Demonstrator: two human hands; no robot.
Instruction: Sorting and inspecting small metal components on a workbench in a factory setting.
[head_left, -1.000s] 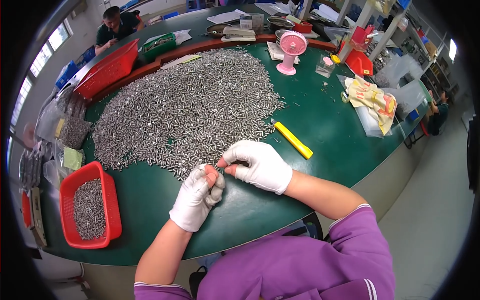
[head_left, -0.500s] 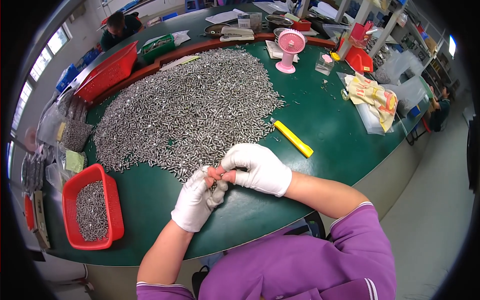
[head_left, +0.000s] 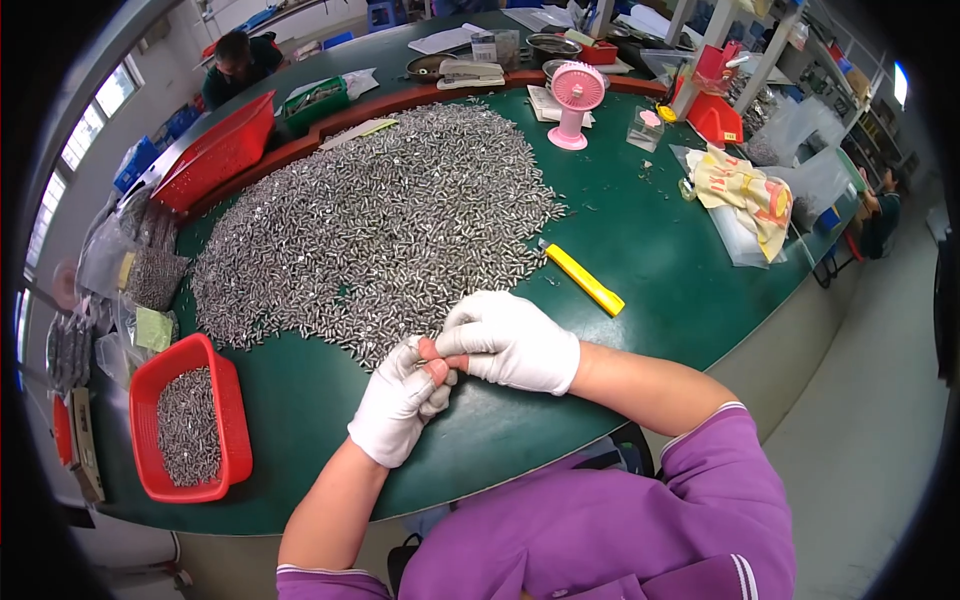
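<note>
In the head view, the person is working at a green surface with both gloved hands meeting just at the near edge of a large heap of small metal pins. The left hand is curling around what is probably a small bunch of these pins, its fingers bent and pressed close together; the pieces inside are too small to make out clearly. The right hand is lying over the left, its fingers drawn together and touching the left fingertips, seemingly pinching at one pin there. The pins are looking hard, stiff, smooth and light, so each one is likely to slip from a glove and is best taken across its middle between thumb and forefinger. A red tray holding more pins is sitting well to the left, near the surface's edge. A yellow cutter is lying just beyond the right hand, and a pink desk fan is standing at the far side.
</note>
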